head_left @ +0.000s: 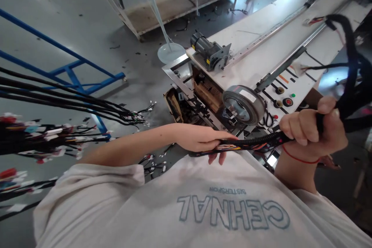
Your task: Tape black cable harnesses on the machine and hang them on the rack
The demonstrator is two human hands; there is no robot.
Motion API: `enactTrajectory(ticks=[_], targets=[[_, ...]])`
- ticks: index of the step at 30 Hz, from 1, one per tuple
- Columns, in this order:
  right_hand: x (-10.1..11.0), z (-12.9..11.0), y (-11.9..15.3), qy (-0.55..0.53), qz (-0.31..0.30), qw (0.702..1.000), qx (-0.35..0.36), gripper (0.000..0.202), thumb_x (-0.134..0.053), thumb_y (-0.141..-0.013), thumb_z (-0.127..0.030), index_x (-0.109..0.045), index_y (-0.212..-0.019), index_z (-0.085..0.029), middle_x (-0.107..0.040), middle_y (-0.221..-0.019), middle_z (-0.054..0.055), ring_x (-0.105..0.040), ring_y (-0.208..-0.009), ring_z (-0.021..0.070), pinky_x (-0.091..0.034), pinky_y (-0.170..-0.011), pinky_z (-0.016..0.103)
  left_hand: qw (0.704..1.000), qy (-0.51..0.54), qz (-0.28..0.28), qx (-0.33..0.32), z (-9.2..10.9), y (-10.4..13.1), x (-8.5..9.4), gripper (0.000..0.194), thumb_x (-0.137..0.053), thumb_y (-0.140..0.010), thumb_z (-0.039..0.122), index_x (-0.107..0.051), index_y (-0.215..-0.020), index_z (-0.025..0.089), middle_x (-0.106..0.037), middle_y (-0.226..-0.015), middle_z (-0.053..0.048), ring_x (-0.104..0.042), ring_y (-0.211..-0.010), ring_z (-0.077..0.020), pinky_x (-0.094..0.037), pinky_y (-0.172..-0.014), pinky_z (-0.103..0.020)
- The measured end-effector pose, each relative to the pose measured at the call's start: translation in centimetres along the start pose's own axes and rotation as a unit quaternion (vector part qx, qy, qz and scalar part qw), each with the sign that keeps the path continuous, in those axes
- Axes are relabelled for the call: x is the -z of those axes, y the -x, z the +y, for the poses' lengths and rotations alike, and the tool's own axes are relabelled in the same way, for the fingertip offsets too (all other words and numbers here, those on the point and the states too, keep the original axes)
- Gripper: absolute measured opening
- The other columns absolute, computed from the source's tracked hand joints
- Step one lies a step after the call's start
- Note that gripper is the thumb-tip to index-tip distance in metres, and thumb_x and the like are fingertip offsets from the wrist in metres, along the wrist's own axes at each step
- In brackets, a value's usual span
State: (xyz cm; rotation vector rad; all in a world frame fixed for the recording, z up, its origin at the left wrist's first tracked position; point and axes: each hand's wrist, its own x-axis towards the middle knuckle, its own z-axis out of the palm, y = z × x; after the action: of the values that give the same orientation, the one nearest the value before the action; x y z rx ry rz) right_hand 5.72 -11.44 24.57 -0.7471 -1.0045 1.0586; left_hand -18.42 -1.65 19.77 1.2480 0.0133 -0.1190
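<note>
A long black-sleeved wire harness (250, 145) with coloured wires showing through a gap in its covering runs crosswise just in front of the white T-shirt (162, 201), between both hands. The left hand (200, 138) is nearer its thin end, its fingers curled around it from above; the fingers of the right hand (315, 128) are clenched around the stretch where it rises rightward into thick black branches. The exposed wires lie nearer the left fingers.

Beyond the harness, a dark grey roll with a metal hub (244, 104) stands at the end of a white-topped table (247, 66). Below that end sits a brown box (213, 99); its contents cannot be made out.
</note>
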Motion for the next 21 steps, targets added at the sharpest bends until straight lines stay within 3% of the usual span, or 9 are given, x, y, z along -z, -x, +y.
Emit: enactTrajectory(ticks=[3,5,9,12,14,17,21], targets=[[-1.0,0.4,-0.6,0.007,-0.017,1.000,-0.013,0.011,-0.061,-0.091,-0.037,-0.057,-0.088,-0.029,-0.028,-0.045,-0.011,-0.024,-0.031,0.0068,-0.034,-0.039,0.024,0.997,0.029,-0.070,0.021,0.0,-1.2,0.3,0.050,-0.064,-0.085,0.049,-0.062,-0.121,0.015,-0.065,-0.081,-0.005,-0.059,-0.064,-0.0130,-0.049,-0.058,-0.023],[-1.6,0.6,-1.4,0.015,-0.036,0.999,-0.031,0.016,-0.068,-0.086,-0.039,-0.057,-0.091,-0.029,-0.035,-0.050,-0.010,-0.031,-0.036,0.0080,-0.039,-0.043,0.026,0.995,0.068,-0.070,0.007,-0.3,-2.9,0.2,0.060,-0.066,-0.079,0.057,-0.060,-0.120,0.013,-0.059,-0.077,-0.003,-0.053,-0.059,-0.0114,-0.044,-0.050,-0.022],[-2.1,-0.6,-3.0,-0.008,-0.042,0.998,-0.044,0.037,-0.077,-0.072,-0.051,-0.057,-0.092,-0.027,-0.037,-0.056,-0.009,-0.030,-0.038,0.0080,-0.037,-0.040,0.026,0.994,0.050,0.065,-0.074,-0.9,-6.2,-2.1,0.064,-0.043,-0.088,0.068,-0.056,-0.116,0.011,-0.045,-0.067,0.003,-0.034,-0.049,-0.0072,-0.032,-0.044,-0.021],[-2.3,-1.9,-2.2,-0.026,-0.022,0.999,-0.034,0.027,-0.067,-0.084,-0.049,-0.053,-0.079,-0.027,-0.027,-0.048,-0.010,-0.019,-0.032,0.0071,-0.029,-0.033,0.024,0.970,-0.087,0.206,-0.097,-1.0,-7.2,-5.0,0.062,-0.030,-0.093,0.069,-0.058,-0.097,0.014,-0.046,-0.064,0.002,-0.037,-0.052,-0.0090,-0.033,-0.050,-0.022],[-2.9,-2.5,-0.7,-0.019,-0.018,0.999,-0.036,0.030,-0.060,-0.090,-0.046,-0.047,-0.071,-0.026,-0.021,-0.042,-0.011,-0.016,-0.029,0.0077,-0.025,-0.031,0.024,0.948,-0.152,0.262,-0.098,-1.0,-7.5,-6.7,0.062,-0.023,-0.094,0.068,-0.056,-0.087,0.016,-0.050,-0.064,0.000,-0.042,-0.054,-0.0110,-0.035,-0.052,-0.024],[-4.0,-3.0,1.7,0.001,-0.042,0.998,-0.043,0.042,-0.056,-0.093,-0.047,-0.037,-0.062,-0.024,-0.016,-0.036,-0.011,-0.015,-0.026,0.0083,-0.024,-0.030,0.025,0.947,-0.178,0.246,-0.103,-1.1,-7.9,-8.0,0.063,-0.015,-0.095,0.067,-0.052,-0.079,0.018,-0.053,-0.064,-0.002,-0.045,-0.055,-0.0129,-0.037,-0.053,-0.025],[-4.0,-1.9,2.0,0.031,-0.013,0.997,-0.072,0.044,-0.057,-0.091,-0.046,-0.034,-0.062,-0.023,-0.016,-0.039,-0.010,-0.013,-0.028,0.0077,-0.027,-0.034,0.025,0.956,-0.136,0.237,-0.109,-1.9,-8.5,-6.7,0.064,-0.009,-0.094,0.067,-0.047,-0.073,0.019,-0.051,-0.063,-0.002,-0.046,-0.057,-0.0122,-0.039,-0.056,-0.024]])
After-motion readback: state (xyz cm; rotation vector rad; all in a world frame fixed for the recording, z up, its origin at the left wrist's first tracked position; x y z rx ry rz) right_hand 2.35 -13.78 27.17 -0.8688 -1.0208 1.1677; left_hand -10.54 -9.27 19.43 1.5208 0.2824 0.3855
